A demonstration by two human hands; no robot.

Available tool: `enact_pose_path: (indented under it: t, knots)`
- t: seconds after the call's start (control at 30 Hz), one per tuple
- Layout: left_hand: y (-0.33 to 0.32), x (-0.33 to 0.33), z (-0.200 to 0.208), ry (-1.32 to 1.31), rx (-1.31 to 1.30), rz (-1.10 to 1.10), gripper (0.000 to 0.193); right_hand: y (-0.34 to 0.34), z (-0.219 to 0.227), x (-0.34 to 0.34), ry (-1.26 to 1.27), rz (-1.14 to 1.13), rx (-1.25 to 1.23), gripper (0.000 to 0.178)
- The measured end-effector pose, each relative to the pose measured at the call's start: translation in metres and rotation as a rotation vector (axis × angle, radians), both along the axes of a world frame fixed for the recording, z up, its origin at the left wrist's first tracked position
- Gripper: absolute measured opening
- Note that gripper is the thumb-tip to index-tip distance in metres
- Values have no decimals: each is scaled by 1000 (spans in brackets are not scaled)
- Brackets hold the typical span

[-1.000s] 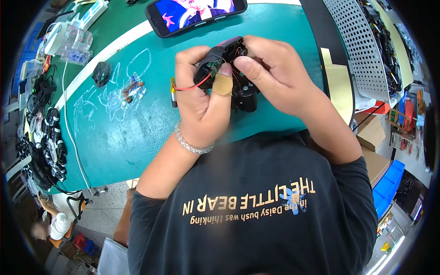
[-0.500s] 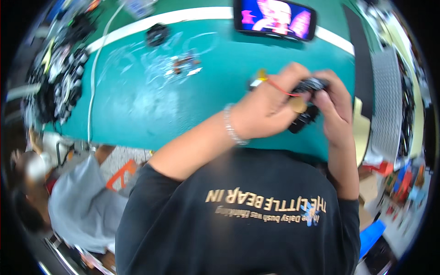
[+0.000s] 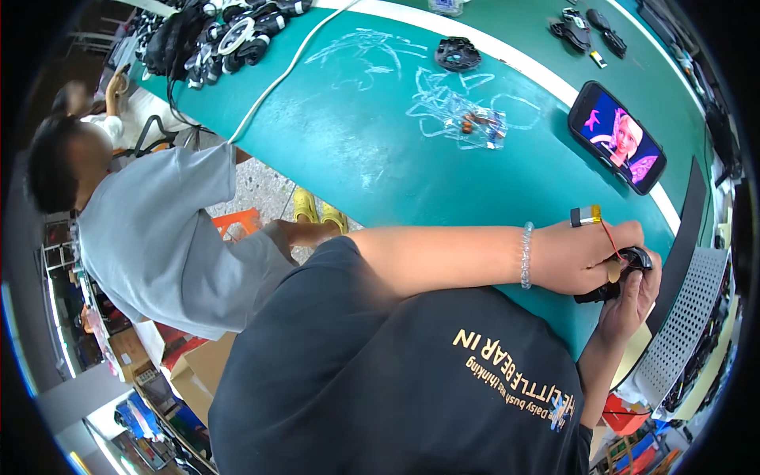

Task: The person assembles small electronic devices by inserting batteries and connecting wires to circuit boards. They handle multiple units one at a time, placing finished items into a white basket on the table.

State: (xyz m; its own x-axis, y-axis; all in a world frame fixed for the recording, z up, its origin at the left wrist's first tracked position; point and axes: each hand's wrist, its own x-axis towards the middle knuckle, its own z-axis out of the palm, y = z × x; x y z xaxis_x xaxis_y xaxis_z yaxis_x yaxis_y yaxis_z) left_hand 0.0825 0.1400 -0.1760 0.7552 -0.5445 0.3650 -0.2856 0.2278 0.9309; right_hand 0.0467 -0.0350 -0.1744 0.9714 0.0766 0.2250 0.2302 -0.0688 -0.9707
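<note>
At the right side of the green table, both my hands meet around a small black plastic housing (image 3: 636, 257). My left hand (image 3: 578, 255), with a clear bead bracelet at the wrist, is closed with its fingertips on the housing. From the lower right, my right hand (image 3: 633, 305) grips the same part between thumb and fingers. A red wire (image 3: 608, 236) runs from there to a small battery pack (image 3: 586, 216), silver with yellow tape, lying over the back of my left hand. A round tan piece (image 3: 613, 271) shows by my left fingertips. Another black part (image 3: 595, 296) sits partly hidden beneath my hands.
A phone (image 3: 617, 138) showing a video stands beyond my hands. Clear plastic bags with small parts (image 3: 479, 127) and a black shell (image 3: 457, 54) lie mid-table. A white cable (image 3: 289, 71) crosses the left. Several black devices (image 3: 237, 36) are heaped far left; a co-worker (image 3: 166, 229) sits there.
The whole view has turned and shifted, so my hands appear farther right and lower, and the co-worker shows more fully. Both hands keep hold of the black housing.
</note>
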Motion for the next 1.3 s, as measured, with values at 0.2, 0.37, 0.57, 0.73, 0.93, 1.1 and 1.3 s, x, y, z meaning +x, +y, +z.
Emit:
enact_pose_path:
  t: [0.2, 0.37, 0.57, 0.73, 0.93, 1.1, 1.3]
  knots:
    - [-6, 8, -6, 134, -56, 34, 20, 9, 8, 6, 32, 15, -168, 36]
    - [-5, 8, -5, 133, 24, -109, 38, 2, 20, 21, -23, 106, -190, 36]
    - [-7, 2, -1, -139, 315, -260, 39, -10, 41, 35, 225, 501, -85, 42]
    - [-8, -4, -8, -396, 263, -211, 33, -4, 46, 57, 453, 797, -224, 33]
    - [1, -4, -10, -462, 268, -177, 17, 6, 74, 67, 362, 891, -465, 27]
    - [-2, -8, -15, -263, 169, -176, 10, 15, 80, 60, 163, 850, -589, 28]
    - [0, -11, -8, -25, 183, -256, 8, 24, 69, 48, -192, 733, -574, 33]
